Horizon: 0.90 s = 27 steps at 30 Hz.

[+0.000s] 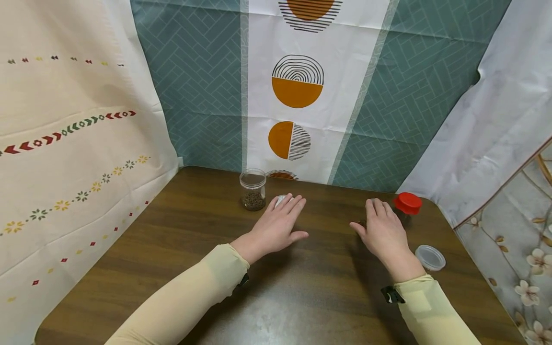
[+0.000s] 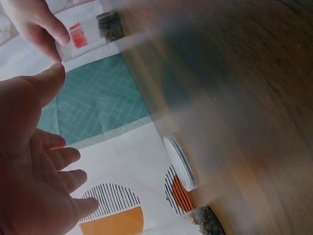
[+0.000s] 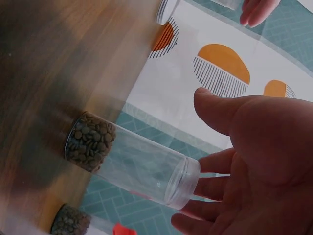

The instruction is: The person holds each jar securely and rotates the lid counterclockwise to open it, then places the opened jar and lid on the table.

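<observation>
Brown wood-grain table (image 1: 327,287) backed by teal-and-white printed cloth (image 1: 194,72). Clear jar (image 3: 142,161) stands upright on the table by the right hand (image 1: 384,230): tall, see-through cylinder, thick translucent rim, bottom part filled with small brown flattish pieces (image 3: 91,142). Right hand is open wide, fingers extended, thumb apart, fingertips right at the rim; contact hard to call, since the fingers overlap it. Left hand (image 1: 278,223) also wide, fingers straight, thumb out, near a flat white disc (image 2: 180,163) and a second jar (image 1: 253,199) with brown contents. Head view mostly hides the clear jar behind the right hand; right wrist view gives nearly its whole side. Only the head view shows the loose translucent lid (image 1: 430,258) to the right, near the red-capped jar (image 1: 407,203). Left wrist view shows the disc lying flat, edge-on.
</observation>
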### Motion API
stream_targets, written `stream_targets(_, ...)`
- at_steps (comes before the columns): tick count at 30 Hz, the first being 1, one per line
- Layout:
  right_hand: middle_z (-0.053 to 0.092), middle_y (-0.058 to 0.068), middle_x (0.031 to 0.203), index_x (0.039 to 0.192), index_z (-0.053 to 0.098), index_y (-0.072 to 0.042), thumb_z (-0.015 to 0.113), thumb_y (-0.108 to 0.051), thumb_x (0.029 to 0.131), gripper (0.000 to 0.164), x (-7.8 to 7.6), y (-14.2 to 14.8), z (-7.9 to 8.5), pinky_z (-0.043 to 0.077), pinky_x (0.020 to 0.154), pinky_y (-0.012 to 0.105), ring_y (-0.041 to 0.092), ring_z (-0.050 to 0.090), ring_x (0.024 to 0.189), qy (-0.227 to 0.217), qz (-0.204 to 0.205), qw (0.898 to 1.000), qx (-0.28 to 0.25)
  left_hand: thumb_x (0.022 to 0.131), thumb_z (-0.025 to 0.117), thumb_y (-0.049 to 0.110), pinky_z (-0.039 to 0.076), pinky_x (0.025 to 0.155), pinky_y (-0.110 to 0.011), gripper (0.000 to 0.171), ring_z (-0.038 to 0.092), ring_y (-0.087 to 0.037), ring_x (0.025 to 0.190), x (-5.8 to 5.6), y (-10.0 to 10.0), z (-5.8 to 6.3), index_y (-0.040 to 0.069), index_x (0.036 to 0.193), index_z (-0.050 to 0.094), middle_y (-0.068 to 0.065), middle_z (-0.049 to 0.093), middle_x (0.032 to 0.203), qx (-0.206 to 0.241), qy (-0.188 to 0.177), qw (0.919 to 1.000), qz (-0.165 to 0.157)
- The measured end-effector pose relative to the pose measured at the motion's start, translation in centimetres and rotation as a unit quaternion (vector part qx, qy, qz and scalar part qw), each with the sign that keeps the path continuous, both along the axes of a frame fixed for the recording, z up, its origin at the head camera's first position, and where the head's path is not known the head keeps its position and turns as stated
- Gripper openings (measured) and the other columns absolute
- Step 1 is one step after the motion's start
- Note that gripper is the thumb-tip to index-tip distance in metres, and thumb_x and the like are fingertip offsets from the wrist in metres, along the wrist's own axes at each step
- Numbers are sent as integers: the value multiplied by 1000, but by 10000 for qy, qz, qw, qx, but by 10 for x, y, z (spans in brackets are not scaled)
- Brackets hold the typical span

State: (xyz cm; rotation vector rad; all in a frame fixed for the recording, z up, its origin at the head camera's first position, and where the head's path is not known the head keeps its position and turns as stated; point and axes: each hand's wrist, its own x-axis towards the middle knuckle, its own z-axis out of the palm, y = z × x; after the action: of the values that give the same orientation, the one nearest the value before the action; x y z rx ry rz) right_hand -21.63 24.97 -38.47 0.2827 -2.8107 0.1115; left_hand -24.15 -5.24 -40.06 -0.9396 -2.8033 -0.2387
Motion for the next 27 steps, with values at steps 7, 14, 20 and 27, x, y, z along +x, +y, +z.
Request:
stream_targets(7, 49, 39, 155, 155, 45, 17, 80, -32, 103, 80, 1, -4, 0, 40, 120, 63, 56, 45, 145, -35, 163, 9999, -29, 108, 67, 57, 15, 133, -56, 90, 25, -33, 166, -1, -4, -3, 9, 174, 31, -10, 31, 179, 23, -122, 9999, -9)
stream_targets(14, 50, 38, 155, 155, 47, 15, 81, -31, 103, 78, 1, -9, -2, 42, 118, 65, 56, 46, 145, 51, 370, 9992, -132, 108, 69, 55, 15, 133, -58, 90, 25, -33, 166, 0, -9, -4, 8, 174, 31, -10, 32, 179, 129, -230, 9997, 3)
stream_targets(20, 51, 35, 156, 157, 49, 11, 81, -31, 103, 75, -3, -16, -3, 41, 118, 65, 55, 45, 146, 75, 599, 9979, -222, 108, 69, 54, 17, 132, -60, 89, 26, -35, 166, 0, -13, -7, 7, 174, 31, -11, 32, 179, 181, -324, 9993, 25)
stream_targets(27, 53, 30, 156, 156, 54, 7, 84, -31, 101, 73, -3, -29, -2, 45, 115, 64, 51, 46, 147, 84, 839, 9961, -266, 108, 71, 52, 19, 131, -62, 87, 26, -38, 165, -1, -17, -8, 7, 172, 34, -13, 35, 177, 355, -500, 9981, 70)
